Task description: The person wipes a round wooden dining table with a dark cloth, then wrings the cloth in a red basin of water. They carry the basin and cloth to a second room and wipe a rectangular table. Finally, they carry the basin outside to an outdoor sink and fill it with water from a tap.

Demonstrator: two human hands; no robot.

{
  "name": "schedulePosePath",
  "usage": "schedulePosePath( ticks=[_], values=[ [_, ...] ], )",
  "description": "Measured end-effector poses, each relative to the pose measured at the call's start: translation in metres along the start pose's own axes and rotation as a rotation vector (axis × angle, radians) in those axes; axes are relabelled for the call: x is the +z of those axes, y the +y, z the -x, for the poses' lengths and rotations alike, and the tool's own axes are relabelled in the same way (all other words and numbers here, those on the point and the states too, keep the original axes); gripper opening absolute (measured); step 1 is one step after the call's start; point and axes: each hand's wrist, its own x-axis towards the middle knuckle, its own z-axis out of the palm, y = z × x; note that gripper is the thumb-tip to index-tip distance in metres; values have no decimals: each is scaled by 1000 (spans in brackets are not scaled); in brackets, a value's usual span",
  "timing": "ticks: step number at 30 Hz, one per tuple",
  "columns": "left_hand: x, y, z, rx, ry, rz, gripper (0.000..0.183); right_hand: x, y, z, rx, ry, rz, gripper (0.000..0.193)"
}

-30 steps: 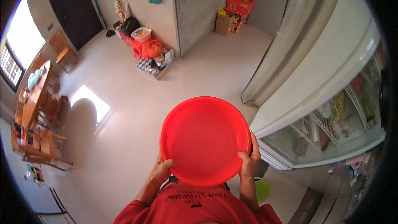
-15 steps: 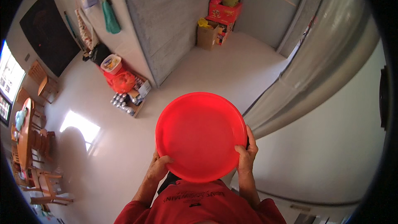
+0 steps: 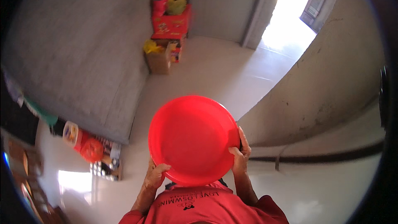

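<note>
Shifted leftward since the earlier frame: grey door (image 3: 226,10), red carton (image 3: 171,25) and cardboard box (image 3: 158,63); the wearer's view has swung right. Observed from where I stand, largest first.

Grey wall (image 3: 78,54): fills the upper left of the frame. Door: upper centre, closed, with a bright opening (image 3: 290,12) to its right. Red shirt (image 3: 199,207): bottom centre, on the wearer. Red basin (image 3: 192,139): centre, just below the middle, round, held in front of the shirt. Red carton: upper centre-left, bags on top; cardboard box just below it, yellow bag (image 3: 152,46) at its top.

Left hand (image 3: 154,175): clamped on the basin's lower-left rim, thumb over the edge. Right hand (image 3: 241,152): clamped on the right rim, thumb inward. Hands well apart. Cans (image 3: 99,170): lower left, on the floor side, partly blurred.
</note>
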Motion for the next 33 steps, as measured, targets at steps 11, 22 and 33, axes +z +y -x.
schedulePosePath(
  ticks=[11, 22, 33],
  values=[
    [66, 23, -352, -214, -140, -43, 67, 21, 17, -298, -92, 173, 195, 69],
    [229, 23, -664, -384, -481, -91, 61, -15, 17, -527, -193, 606, 233, 67],
    [433, -57, -880, -498, -823, -252, 51, -121, -24, -714, -228, 892, 279, 67]
  ],
)
